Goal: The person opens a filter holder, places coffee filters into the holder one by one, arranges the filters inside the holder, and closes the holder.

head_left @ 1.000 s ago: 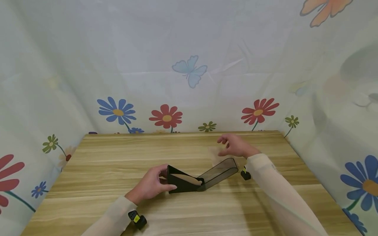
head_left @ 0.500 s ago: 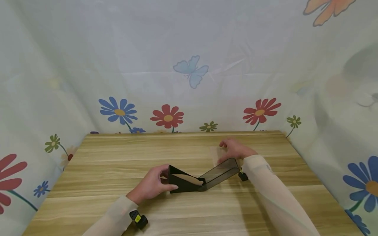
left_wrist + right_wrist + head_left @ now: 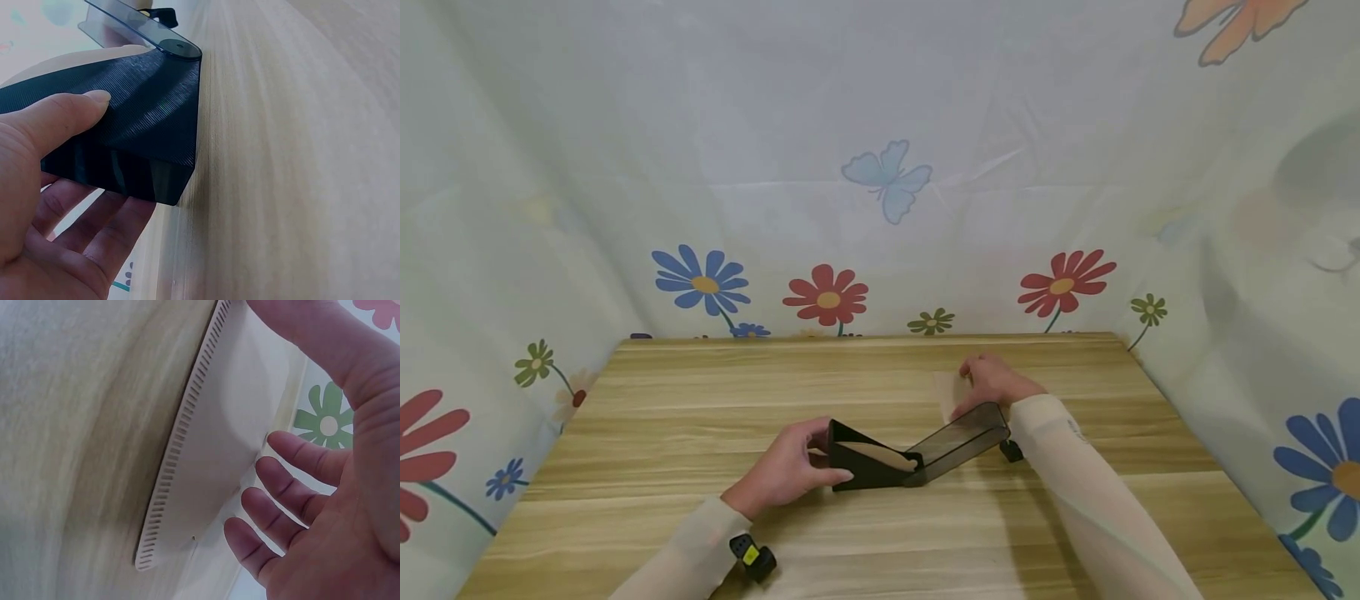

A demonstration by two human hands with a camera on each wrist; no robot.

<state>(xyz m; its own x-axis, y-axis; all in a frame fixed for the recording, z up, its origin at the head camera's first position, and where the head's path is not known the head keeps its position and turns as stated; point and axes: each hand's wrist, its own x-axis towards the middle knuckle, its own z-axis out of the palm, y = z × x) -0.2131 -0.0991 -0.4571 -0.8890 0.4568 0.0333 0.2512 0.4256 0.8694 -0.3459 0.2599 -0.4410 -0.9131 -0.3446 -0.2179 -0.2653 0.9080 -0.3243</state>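
A black wedge-shaped filter holder stands on the table with its clear smoky lid swung out to the right. Tan paper coffee filters show inside it. My left hand grips the holder's left end, thumb on the near side and fingers behind. Beyond the lid, a single paper coffee filter with a crimped edge lies flat on the wood. My right hand spans this filter: the thumb touches it near the crimped edge, while the loosely bent fingers reach its far edge without visibly pinching it.
The wooden table reaches back to a white curtain printed with flowers and a butterfly. Black wrist cameras hang beneath both forearms. The raised lid lies between my right wrist and the holder.
My right hand has come down onto the loose filter, its thumb moving closer to the lid. My left hand keeps the holder in place.
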